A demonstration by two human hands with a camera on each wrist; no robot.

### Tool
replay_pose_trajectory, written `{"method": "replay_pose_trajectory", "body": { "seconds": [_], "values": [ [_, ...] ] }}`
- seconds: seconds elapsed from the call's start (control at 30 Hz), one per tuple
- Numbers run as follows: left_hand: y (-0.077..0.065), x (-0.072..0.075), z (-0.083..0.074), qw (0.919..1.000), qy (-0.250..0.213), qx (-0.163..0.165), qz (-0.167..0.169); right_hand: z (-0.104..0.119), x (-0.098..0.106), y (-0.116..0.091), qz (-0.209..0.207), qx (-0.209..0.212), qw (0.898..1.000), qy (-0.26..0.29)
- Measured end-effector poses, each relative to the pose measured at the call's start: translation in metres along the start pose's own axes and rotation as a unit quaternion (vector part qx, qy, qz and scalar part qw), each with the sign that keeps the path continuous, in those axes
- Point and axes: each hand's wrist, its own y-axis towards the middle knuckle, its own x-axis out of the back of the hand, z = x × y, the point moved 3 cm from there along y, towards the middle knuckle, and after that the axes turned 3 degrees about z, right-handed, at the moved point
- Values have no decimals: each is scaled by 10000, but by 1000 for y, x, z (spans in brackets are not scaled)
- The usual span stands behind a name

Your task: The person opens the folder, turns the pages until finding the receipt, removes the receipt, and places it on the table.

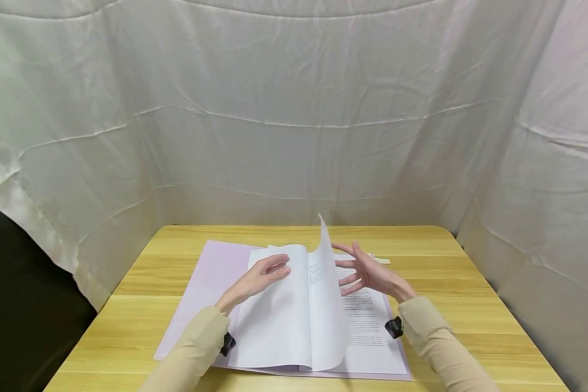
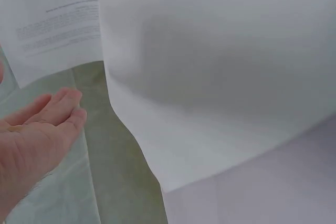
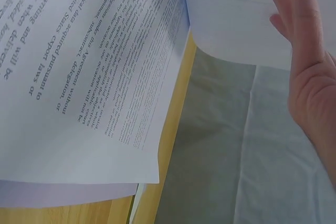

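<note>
A lilac folder (image 1: 210, 283) lies open on the table with a stack of white sheets in it. Blank page backs (image 1: 269, 326) lie on its left half, and a printed page (image 1: 367, 326) on the right. Between them one sheet (image 1: 329, 321) stands up, curved, mid-turn. My left hand (image 1: 259, 276) hovers over the blank pages, fingers loosely bent, holding nothing; the left wrist view shows the same hand (image 2: 44, 124). With fingers spread, my right hand (image 1: 369, 272) is at the standing sheet's right side; whether the fingertips touch it, I cannot tell. That hand (image 3: 310, 72) grips nothing.
The wooden table (image 1: 451, 305) extends on both sides of the folder. A pale tab or strip (image 1: 382, 261) sticks out at the stack's upper right. Grey cloth (image 1: 294, 152) hangs behind and at the sides. Each wrist carries a small black device (image 1: 394, 328).
</note>
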Motion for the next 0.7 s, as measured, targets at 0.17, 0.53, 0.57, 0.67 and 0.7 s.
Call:
{"method": "replay_pose_trajectory", "body": {
  "seconds": [0.17,0.53,0.57,0.67,0.7],
  "values": [
    [6,-4,-3,10000,-57,-53,31,0,-2,3,38,35,10000,-68],
    [14,-9,-15,9972,-723,-73,165,-1,-7,8,261,73,9996,-45],
    [14,-9,-15,9964,-817,-97,218,-1,-7,9,272,78,9996,-45],
    [17,-11,-16,9932,-1095,-162,368,0,-9,10,290,62,9996,0],
    [18,-11,-17,9918,-1206,-156,399,0,-10,10,291,53,9996,13]
  ]
}}
